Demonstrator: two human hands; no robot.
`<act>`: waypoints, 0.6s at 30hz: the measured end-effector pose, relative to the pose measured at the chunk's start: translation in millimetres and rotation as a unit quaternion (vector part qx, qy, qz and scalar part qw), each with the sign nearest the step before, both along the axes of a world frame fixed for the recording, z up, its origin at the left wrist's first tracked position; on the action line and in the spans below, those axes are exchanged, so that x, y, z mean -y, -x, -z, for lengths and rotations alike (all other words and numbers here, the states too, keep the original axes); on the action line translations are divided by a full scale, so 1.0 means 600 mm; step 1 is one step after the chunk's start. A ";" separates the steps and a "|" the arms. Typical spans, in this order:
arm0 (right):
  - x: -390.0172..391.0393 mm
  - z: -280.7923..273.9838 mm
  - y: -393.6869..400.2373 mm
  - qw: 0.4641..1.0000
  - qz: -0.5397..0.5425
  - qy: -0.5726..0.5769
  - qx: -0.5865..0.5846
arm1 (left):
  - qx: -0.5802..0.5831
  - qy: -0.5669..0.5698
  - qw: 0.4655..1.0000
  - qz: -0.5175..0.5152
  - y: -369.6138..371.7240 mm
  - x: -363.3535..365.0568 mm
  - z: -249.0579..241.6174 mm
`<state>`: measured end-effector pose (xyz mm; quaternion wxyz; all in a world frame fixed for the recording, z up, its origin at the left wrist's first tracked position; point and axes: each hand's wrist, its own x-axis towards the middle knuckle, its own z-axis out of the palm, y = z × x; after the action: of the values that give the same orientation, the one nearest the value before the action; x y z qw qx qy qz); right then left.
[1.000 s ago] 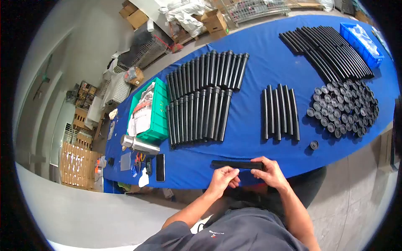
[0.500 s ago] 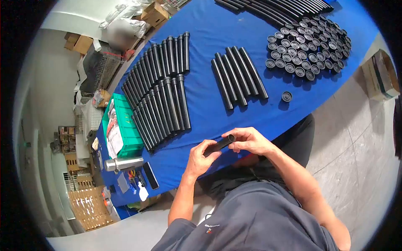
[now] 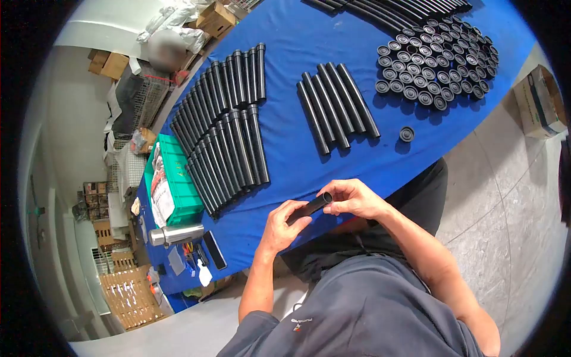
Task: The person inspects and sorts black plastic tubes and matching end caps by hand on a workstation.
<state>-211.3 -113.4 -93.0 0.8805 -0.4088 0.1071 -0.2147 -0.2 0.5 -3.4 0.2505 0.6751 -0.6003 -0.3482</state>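
Note:
My left hand (image 3: 282, 227) is wrapped round a short-looking black tube (image 3: 313, 206), whose lower part is hidden in the palm. At the tube's open end, my right hand (image 3: 355, 200) has its thumb and fingers closed about the rim. Beyond the hands, several bare black tubes (image 3: 339, 105) lie side by side on the blue cloth (image 3: 285, 143). One round black cap (image 3: 407, 134) lies apart, nearer me than the large cluster of caps (image 3: 439, 65). To the left are two rows of tubes with caps (image 3: 229, 149) on their far ends.
A green crate (image 3: 181, 187) holding papers stands at the table's left side. Close to it lie a metal flask (image 3: 176, 234), a phone (image 3: 215, 250) and small tools (image 3: 193, 254). More tubes (image 3: 410, 11) lie at the far edge. A cardboard box (image 3: 540, 104) stands on the floor at right.
Both hands keep hold of the tube in nearly the same place. The right fingers have shifted slightly at the rim, and the view has moved a little.

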 end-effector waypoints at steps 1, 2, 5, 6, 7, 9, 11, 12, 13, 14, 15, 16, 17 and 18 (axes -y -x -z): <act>0.000 0.001 0.000 1.000 0.001 0.006 -0.004 | -0.001 0.003 1.000 0.001 0.000 0.001 -0.001; 0.000 0.002 0.000 1.000 0.003 0.012 -0.008 | -0.008 0.001 1.000 -0.009 0.000 0.000 0.000; -0.001 0.011 -0.002 0.999 0.010 0.042 -0.016 | -0.014 -0.014 0.999 -0.025 -0.004 -0.006 0.008; -0.002 0.008 -0.003 0.998 0.012 0.054 -0.018 | -0.005 -0.024 0.999 -0.023 -0.008 -0.008 0.010; -0.002 0.004 -0.003 0.997 0.018 0.067 -0.025 | 0.003 -0.034 0.999 -0.020 -0.011 -0.009 0.010; -0.002 -0.008 -0.001 0.995 0.029 0.092 -0.038 | -0.005 -0.078 0.997 -0.022 -0.011 -0.011 0.004; 0.000 -0.015 0.001 0.992 0.033 0.119 -0.038 | -0.011 -0.096 0.995 -0.016 -0.013 -0.010 0.002; -0.001 -0.015 0.001 0.990 0.035 0.131 -0.037 | -0.013 -0.092 0.996 -0.010 -0.016 -0.011 0.004; -0.002 -0.011 0.001 0.992 0.026 0.114 -0.038 | -0.014 -0.088 0.996 -0.005 -0.017 -0.012 0.004; -0.002 -0.006 0.000 0.994 0.015 0.097 -0.038 | -0.020 -0.079 0.997 -0.011 -0.016 -0.012 0.003; -0.002 -0.004 -0.001 0.996 0.005 0.081 -0.038 | -0.026 -0.070 0.997 -0.016 -0.014 -0.011 0.001; -0.002 -0.003 -0.002 0.996 0.008 0.078 -0.031 | -0.031 -0.062 0.997 -0.022 -0.013 -0.010 -0.001; -0.003 -0.003 -0.002 0.997 0.012 0.075 -0.024 | -0.037 -0.073 0.996 -0.030 -0.016 -0.012 0.000; -0.003 -0.003 -0.002 0.997 0.016 0.073 -0.018 | -0.044 -0.085 0.995 -0.039 -0.019 -0.013 0.001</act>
<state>-209.9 -111.4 -91.4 0.8429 -0.4737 0.1135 -0.2287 11.2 8.0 -4.2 0.2318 0.7007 -0.5303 -0.4172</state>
